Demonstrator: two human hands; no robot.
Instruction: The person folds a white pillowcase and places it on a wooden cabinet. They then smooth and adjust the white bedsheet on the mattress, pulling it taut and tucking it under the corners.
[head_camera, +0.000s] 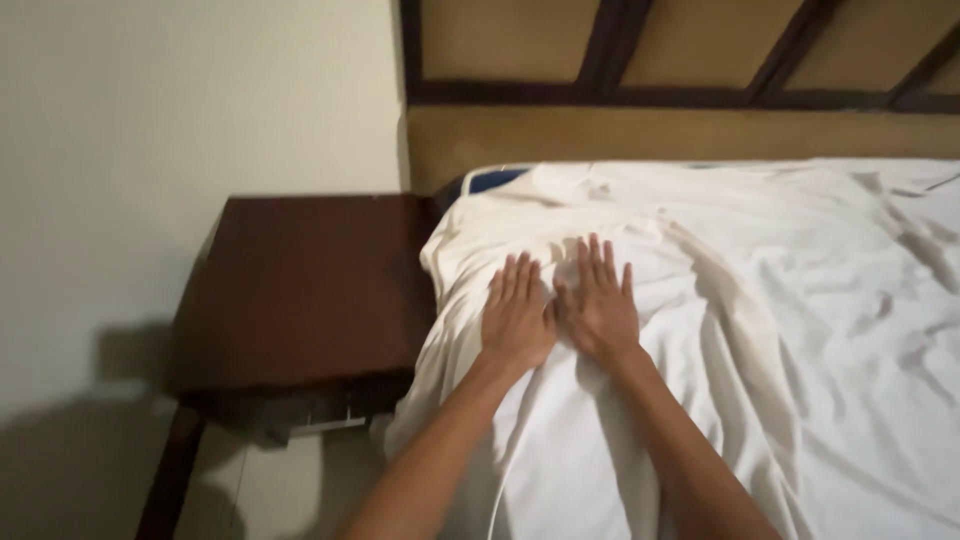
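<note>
Both hands lie flat on the white sheet (720, 330), palms down and fingers spread; the left hand (517, 318) and the right hand (599, 305) sit side by side, thumbs touching or very nearly so, neither one pinching or gripping any cloth; the sheet covers the bed from its left edge across to the right of the view, and the hands rest on it near the bed's upper left corner, just short of where the cloth bunches into soft ridges; it looks thin, light and limp, the sort of fabric that creases under a palm, slides easily over what lies beneath and would gather rather than hold a shape; a fair place to take hold would be the loose edge draping down the bed's left side, or the rumpled fold at the corner just beyond the fingertips; at that corner a small patch of blue (497, 179) shows from under the sheet, probably the mattress or a pillow, though the dim light makes it hard to tell; behind the bed stands a tan padded headboard (680, 135) with dark wooden framing above it; just left of the bed, close against its side, is a dark brown nightstand (300, 290) whose top shows bare, and it crowds the gap beside the hanging cloth; left of that is a plain pale wall (130, 150).
</note>
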